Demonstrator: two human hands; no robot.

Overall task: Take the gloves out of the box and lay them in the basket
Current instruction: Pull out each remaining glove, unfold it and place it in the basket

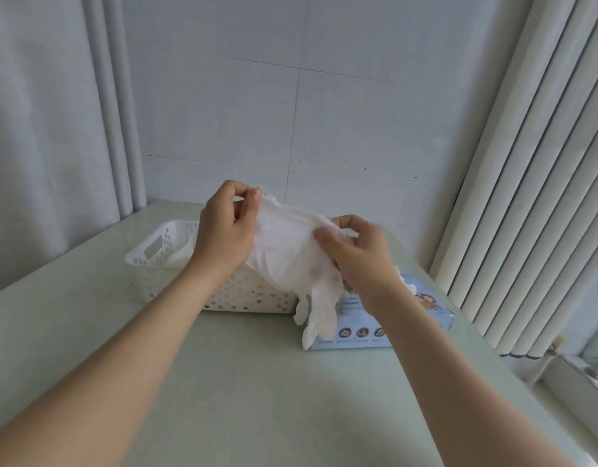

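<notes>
A thin, translucent white glove (pixel 290 254) is stretched in the air between both hands, above the basket's right end. My left hand (pixel 223 227) pinches its upper left edge, and my right hand (pixel 361 257) pinches its right side. The glove's fingers hang down in front of the light blue glove box (pixel 365 328), which lies on the table at the right. More white glove material pokes from the box top behind my right hand. The white perforated basket (pixel 162 261) stands left of the box, with some white glove material inside it.
The pale green table (pixel 243 392) reaches to the white wall at the back. A grey curtain (pixel 48 129) hangs at the left. Vertical white blinds (pixel 526 197) and a window sill stand close at the right.
</notes>
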